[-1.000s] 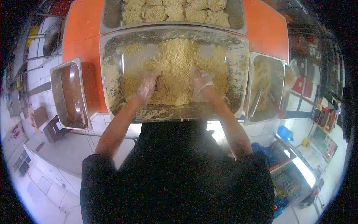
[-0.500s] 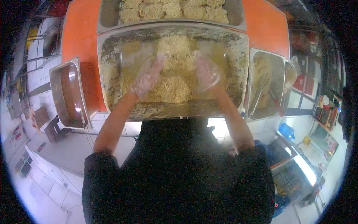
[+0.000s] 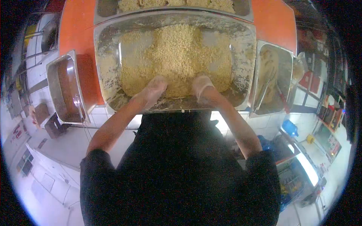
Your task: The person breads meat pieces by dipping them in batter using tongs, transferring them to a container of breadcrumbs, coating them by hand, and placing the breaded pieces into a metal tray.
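A deep metal tray [image 3: 241,56] holds a loose heap of pale, coarse breading crumbs [image 3: 177,45], piled highest along the middle. My left hand [image 3: 155,87], in a clear plastic glove, is at the near side of the crumbs, left of centre. Opposite it, a short gap away, my right hand [image 3: 203,86] wears a similar glove and touches the near right part of the heap. The fingers of both hands are sunk in or hidden by the crumbs. Whether anything lies under the crumbs I cannot see.
Behind stands another metal tray [image 3: 249,9] with crumb-coated pieces [image 3: 177,3]. A metal pan [image 3: 68,86] sits at the left, and a pan [image 3: 290,62] with tongs [image 3: 266,88] at the right. An orange surface [image 3: 273,22] lies around the trays.
Both hands have come back toward my body, from the sides of the heap to its near edge. The crumbs have shifted into one longer mound in the middle.
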The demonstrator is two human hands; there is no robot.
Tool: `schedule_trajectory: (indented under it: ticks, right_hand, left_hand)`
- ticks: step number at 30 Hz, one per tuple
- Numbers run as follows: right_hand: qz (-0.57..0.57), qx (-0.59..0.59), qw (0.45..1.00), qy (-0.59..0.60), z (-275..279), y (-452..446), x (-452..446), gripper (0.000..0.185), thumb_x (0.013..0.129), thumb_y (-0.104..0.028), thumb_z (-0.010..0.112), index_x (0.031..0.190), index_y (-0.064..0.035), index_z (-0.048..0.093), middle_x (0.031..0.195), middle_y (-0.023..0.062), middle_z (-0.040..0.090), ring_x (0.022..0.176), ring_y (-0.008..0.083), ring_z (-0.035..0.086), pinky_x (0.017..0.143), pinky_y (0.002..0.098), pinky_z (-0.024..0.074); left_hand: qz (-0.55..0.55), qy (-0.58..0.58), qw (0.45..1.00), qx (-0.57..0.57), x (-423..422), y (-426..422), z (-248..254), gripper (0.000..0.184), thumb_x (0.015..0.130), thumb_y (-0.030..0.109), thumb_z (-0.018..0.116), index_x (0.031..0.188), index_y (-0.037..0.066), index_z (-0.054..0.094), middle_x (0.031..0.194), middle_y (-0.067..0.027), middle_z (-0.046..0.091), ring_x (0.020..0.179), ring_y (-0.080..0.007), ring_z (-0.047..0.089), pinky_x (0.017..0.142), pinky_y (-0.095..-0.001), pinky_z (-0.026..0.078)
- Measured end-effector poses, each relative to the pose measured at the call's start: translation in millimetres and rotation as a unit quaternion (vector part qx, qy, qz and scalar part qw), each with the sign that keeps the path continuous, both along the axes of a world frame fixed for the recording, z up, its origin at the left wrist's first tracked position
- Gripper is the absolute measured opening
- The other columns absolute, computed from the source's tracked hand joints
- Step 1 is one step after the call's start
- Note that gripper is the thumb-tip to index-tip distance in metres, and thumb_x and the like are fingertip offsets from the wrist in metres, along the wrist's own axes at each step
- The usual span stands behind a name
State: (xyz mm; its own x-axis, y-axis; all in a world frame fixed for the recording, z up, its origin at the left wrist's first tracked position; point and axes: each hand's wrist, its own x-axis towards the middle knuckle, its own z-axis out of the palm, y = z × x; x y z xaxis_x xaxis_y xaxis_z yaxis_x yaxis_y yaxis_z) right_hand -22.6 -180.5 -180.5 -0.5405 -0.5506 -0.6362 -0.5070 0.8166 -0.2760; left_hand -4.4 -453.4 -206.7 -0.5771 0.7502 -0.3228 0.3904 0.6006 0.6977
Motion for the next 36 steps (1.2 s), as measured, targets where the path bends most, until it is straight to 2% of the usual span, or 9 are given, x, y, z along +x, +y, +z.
schedule_trajectory:
  ticks: [7,9,12,19,22,26,29,32,36]
  right_hand:
    - [-0.267,-0.305,0.913,-0.05,22,37,12,0.015,0.074,-0.017,0.059,0.082,-0.0051,0.063,0.089,0.0146,0.062,0.086,0.0313,0.061,0.068,0.0403,0.0509]
    - [-0.352,-0.407,0.841,-0.047,1,54,14,0.018,0.076,-0.016,0.058,0.092,-0.0069,0.06,0.097,0.013,0.059,0.094,0.0296,0.058,0.072,0.0407,0.0496]
    - [-0.012,0.165,0.972,0.166,29,53,-14,0.021,0.084,-0.021,0.052,0.101,-0.0082,0.057,0.099,0.0132,0.058,0.096,0.0288,0.056,0.079,0.0415,0.0474]
    - [-0.15,0.121,0.977,0.086,19,16,-104,0.04,0.089,-0.021,0.043,0.127,-0.0089,0.047,0.124,0.0166,0.053,0.115,0.0301,0.048,0.095,0.038,0.041]
    - [-0.291,-0.093,0.932,0.196,-24,4,-82,0.038,0.088,-0.019,0.045,0.124,-0.0099,0.05,0.115,0.0159,0.059,0.106,0.0319,0.055,0.089,0.0358,0.0457]
    - [-0.001,-0.152,0.922,0.356,-61,37,-60,0.038,0.087,-0.02,0.048,0.123,-0.0092,0.051,0.115,0.0154,0.059,0.104,0.0301,0.056,0.09,0.0365,0.0454]
    - [-0.29,-0.258,0.918,-0.087,5,38,-45,0.044,0.089,-0.024,0.046,0.131,-0.0102,0.043,0.129,0.0171,0.048,0.115,0.027,0.049,0.097,0.037,0.0402]
    - [-0.313,-0.286,0.905,0.038,5,43,-20,0.061,0.088,-0.034,0.051,0.138,-0.0063,0.032,0.137,0.0185,0.038,0.119,0.0288,0.045,0.099,0.037,0.039]
    - [-0.209,0.04,0.972,0.098,64,-19,-35,0.083,0.079,-0.046,0.06,0.138,0.0015,0.027,0.135,0.0221,0.04,0.119,0.0328,0.046,0.094,0.0385,0.0432]
  left_hand:
    - [0.052,-0.072,0.993,-0.077,-48,27,114,0.032,0.083,0.008,0.052,0.114,0.001,0.051,0.112,-0.0191,0.055,0.1,-0.0296,0.054,0.088,-0.0356,0.044]
    - [0.257,-0.174,0.942,0.13,-28,10,74,0.031,0.087,0.012,0.052,0.116,0.003,0.051,0.111,-0.0147,0.057,0.099,-0.025,0.056,0.086,-0.0349,0.046]
    - [0.482,-0.271,0.729,0.403,-26,-9,11,0.034,0.091,0.019,0.052,0.122,0.006,0.048,0.116,-0.0093,0.055,0.103,-0.0192,0.055,0.086,-0.0348,0.048]
    - [0.219,0.177,0.916,0.286,-125,19,-65,0.038,0.092,0.018,0.049,0.128,0.007,0.045,0.132,-0.0118,0.047,0.105,-0.0192,0.054,0.088,-0.03,0.047]
    - [0.227,-0.005,0.953,0.201,-120,34,-90,0.041,0.091,0.013,0.048,0.132,0.01,0.043,0.133,-0.0122,0.047,0.105,-0.0209,0.055,0.091,-0.0304,0.046]
    - [0.163,-0.016,0.975,0.148,-104,29,5,0.043,0.092,0.013,0.043,0.135,0.01,0.04,0.131,-0.0114,0.049,0.111,-0.0227,0.053,0.098,-0.0322,0.041]
    - [0.04,0.138,0.988,0.062,-93,24,51,0.043,0.093,0.016,0.042,0.135,0.01,0.038,0.131,-0.0118,0.048,0.116,-0.0244,0.05,0.101,-0.0327,0.038]
    - [0.014,0.235,0.971,-0.032,-77,32,51,0.047,0.09,0.023,0.047,0.135,0.009,0.038,0.134,-0.0129,0.044,0.122,-0.027,0.043,0.105,-0.0344,0.033]
    - [0.067,0.192,0.975,-0.086,-74,59,52,0.064,0.08,0.035,0.059,0.134,0.008,0.038,0.138,-0.0151,0.037,0.128,-0.0308,0.034,0.109,-0.039,0.026]
